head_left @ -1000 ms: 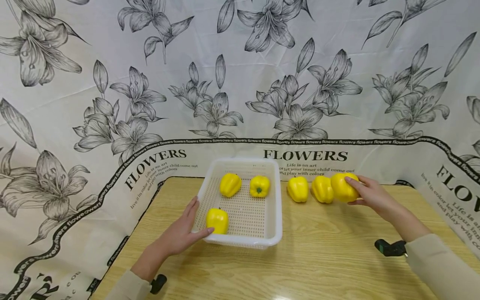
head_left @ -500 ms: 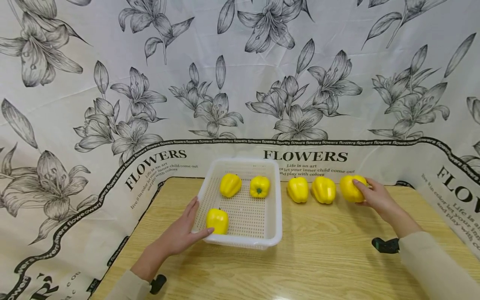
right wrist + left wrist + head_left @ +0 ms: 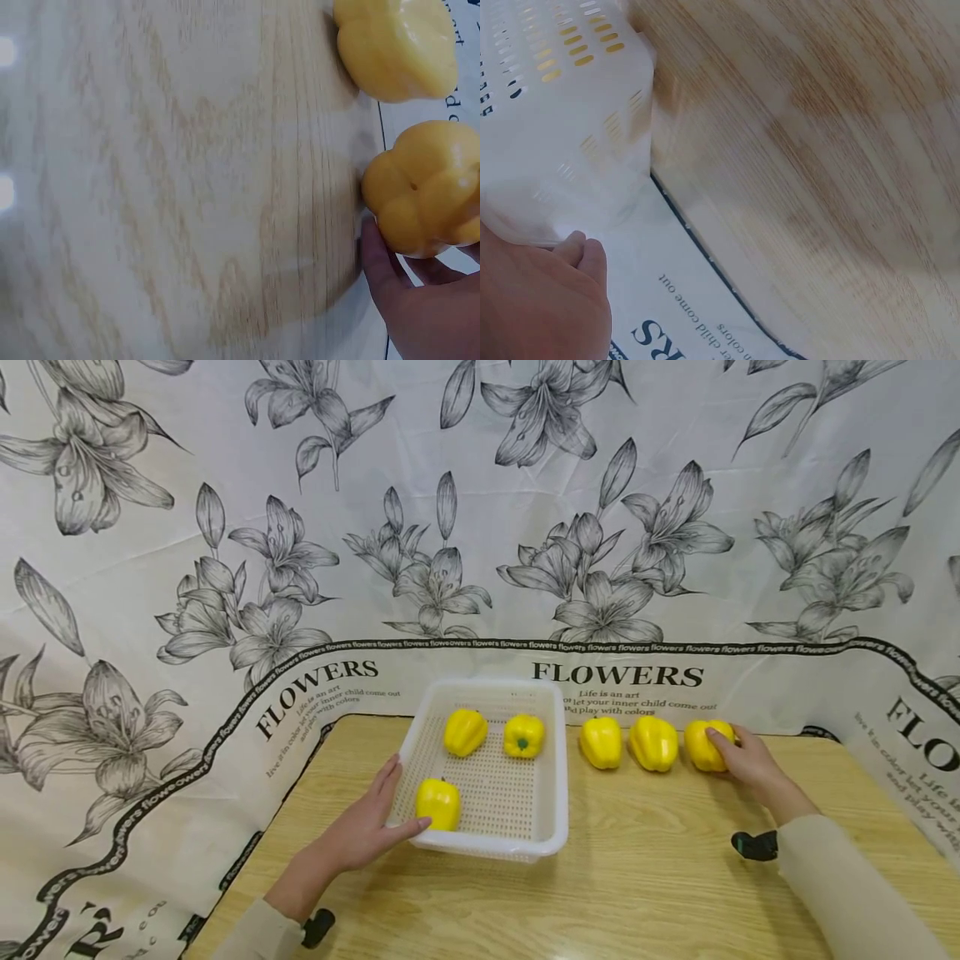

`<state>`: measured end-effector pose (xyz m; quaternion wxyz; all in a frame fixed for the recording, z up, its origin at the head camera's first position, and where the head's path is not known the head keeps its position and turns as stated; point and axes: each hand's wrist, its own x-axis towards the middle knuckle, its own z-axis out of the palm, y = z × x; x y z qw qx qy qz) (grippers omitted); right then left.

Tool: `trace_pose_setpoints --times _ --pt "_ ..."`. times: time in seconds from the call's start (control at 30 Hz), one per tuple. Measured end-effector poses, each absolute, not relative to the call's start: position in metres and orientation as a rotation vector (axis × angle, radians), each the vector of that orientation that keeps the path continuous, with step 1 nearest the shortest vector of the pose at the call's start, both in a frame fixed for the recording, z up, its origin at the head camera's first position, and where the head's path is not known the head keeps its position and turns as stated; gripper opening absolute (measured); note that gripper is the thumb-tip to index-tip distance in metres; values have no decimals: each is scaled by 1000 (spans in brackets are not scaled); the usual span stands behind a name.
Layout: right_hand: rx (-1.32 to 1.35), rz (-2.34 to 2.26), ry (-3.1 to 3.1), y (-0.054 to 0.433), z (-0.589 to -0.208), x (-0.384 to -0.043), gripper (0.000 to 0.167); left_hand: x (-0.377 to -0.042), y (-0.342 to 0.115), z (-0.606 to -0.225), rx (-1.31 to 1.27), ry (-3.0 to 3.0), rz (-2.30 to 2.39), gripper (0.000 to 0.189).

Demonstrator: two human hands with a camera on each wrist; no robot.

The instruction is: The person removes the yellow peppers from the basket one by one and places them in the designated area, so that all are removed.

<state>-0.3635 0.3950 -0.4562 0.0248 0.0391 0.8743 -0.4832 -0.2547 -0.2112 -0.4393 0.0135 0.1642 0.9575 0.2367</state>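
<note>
A white perforated plastic basket (image 3: 491, 806) stands on the wooden table with three yellow bell peppers inside. My left hand (image 3: 352, 833) holds its near left corner, the thumb over the front rim and the fingers along the left side. To the right of the basket, yellow bell peppers line up in a row. At the row's right end my right hand (image 3: 753, 766) grips a yellow bell pepper (image 3: 703, 747) between thumb and fingers, low at the table. In the right wrist view, this bell pepper (image 3: 424, 187) shows its lobed end toward the camera.
Two more bell peppers, one near the basket (image 3: 601, 743) and one in the row's middle (image 3: 653, 744), sit upright near the table's back edge. A white cloth printed with flowers (image 3: 600, 610) hangs behind the wooden table (image 3: 615, 877) and along its sides.
My right hand has carried its bell pepper to the right and down, away from the middle one, leaving a gap between them. The left hand keeps its hold on the basket.
</note>
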Motion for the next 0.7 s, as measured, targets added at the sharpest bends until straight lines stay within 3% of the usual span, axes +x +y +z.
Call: trace_pose_setpoints --times 0.7 --pt "265 -1479 2651 398 -461 -368 84 -254 -210 -435 516 2971 746 112"
